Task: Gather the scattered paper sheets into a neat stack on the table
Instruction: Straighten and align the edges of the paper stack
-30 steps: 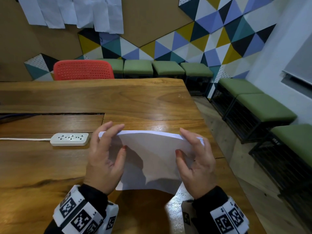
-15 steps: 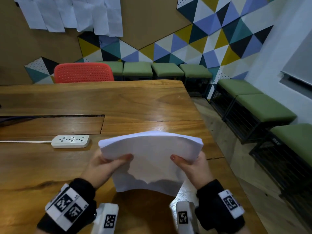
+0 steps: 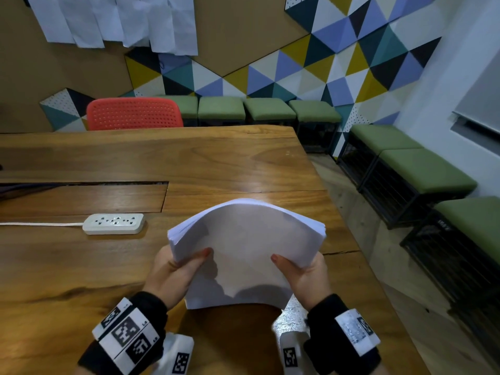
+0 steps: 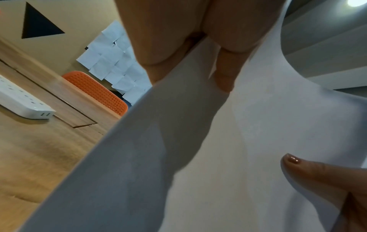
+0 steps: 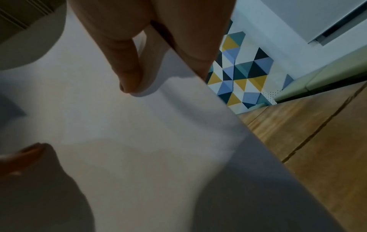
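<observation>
A thick stack of white paper sheets (image 3: 244,250) is held upright above the wooden table (image 3: 189,163), bowed upward in the middle, its lower edge near the table top. My left hand (image 3: 176,269) grips the stack's left side, thumb on the near face, fingers behind. My right hand (image 3: 305,269) grips the right side the same way. The left wrist view shows the paper stack (image 4: 198,157) with the thumb (image 4: 317,175) pressed on it. In the right wrist view the paper stack (image 5: 139,141) fills the frame, fingers (image 5: 127,62) lying on it.
A white power strip (image 3: 113,223) with its cord lies on the table to the left of the stack. A recessed panel (image 3: 81,198) is set in the table. A red chair (image 3: 134,114) stands at the far edge; green stools (image 3: 422,171) line the walls. The table's right edge is close.
My hands slid from the stack's top edge down to its sides. The stack has tilted and bowed more, its top edge rising and curving away from me.
</observation>
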`<action>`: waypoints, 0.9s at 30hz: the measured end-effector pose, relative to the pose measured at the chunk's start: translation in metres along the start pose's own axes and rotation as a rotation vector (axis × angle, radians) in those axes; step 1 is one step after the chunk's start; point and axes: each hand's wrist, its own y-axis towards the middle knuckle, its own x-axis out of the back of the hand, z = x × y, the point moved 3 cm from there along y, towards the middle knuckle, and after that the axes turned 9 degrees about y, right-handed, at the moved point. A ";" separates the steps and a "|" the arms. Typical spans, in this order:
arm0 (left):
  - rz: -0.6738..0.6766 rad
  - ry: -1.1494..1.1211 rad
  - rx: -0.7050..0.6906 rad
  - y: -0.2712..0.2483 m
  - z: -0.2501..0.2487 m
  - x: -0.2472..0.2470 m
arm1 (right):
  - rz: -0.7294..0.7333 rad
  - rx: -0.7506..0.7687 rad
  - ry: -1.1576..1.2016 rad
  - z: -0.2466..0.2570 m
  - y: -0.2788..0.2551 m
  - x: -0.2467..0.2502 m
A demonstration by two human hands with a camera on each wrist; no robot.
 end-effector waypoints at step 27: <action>-0.166 -0.250 0.140 0.025 0.022 0.019 | -0.195 -0.411 0.290 -0.043 -0.006 0.025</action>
